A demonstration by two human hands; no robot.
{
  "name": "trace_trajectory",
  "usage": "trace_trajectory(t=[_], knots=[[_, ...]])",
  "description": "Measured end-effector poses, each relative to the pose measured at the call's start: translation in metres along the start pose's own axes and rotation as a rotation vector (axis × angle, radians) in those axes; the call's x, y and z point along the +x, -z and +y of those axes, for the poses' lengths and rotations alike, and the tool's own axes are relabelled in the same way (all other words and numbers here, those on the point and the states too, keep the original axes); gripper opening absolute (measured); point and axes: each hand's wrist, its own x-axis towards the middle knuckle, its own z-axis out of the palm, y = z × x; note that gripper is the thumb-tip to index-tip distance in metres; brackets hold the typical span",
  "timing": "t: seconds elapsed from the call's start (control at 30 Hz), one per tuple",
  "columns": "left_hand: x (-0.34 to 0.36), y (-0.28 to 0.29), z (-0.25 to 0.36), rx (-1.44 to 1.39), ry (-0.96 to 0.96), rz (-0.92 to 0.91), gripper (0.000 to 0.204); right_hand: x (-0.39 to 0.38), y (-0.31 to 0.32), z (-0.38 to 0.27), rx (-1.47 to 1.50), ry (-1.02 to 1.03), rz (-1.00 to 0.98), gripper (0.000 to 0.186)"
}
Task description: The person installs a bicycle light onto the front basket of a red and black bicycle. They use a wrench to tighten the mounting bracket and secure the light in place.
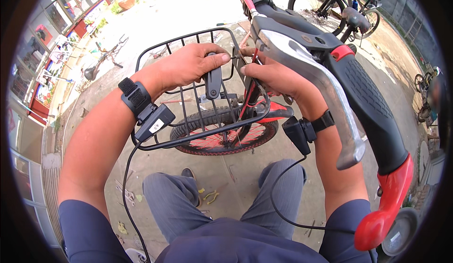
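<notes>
The left hand [188, 64] grips a black-handled tool [213, 81] whose tip meets a small fastener at the rim of the wire basket [188, 142], and the right hand [273, 76] pinches there too, so tightening seems in progress. The next turn needs a steady tip; the brake lever [321, 83] and handlebar grip [373, 107] crowd the right wrist, while the left side is open.

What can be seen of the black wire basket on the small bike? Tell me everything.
The black wire basket is an open grid of thin dark metal rods with a thicker rounded rim, mounted at the bike's front above the front wheel, whose tyre shows through its mesh. It looks empty and sits level. The left hand reaches over it, holding a black-handled tool against its rear wall; the right hand works at the same spot.
</notes>
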Motion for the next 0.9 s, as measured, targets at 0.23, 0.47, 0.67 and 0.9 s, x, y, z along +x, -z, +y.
trace_trajectory(t=[0.23,0.47,0.67,0.9], knots=[[-0.006,0.000,-0.005,-0.238,-0.018,-0.082,0.055,0.002,0.000,0.008,-0.017,0.087,0.006,0.070],[-0.005,0.002,-0.006,0.257,-0.200,-0.020,0.050,-0.006,0.004,0.001,-0.034,0.024,-0.059,0.069],[-0.005,-0.003,-0.011,0.618,-0.421,0.104,0.048,-0.001,0.003,0.009,0.011,0.100,-0.036,0.067],[-0.004,-0.002,-0.008,0.699,-0.473,0.143,0.047,-0.002,-0.006,-0.001,0.087,0.226,0.045,0.061]])
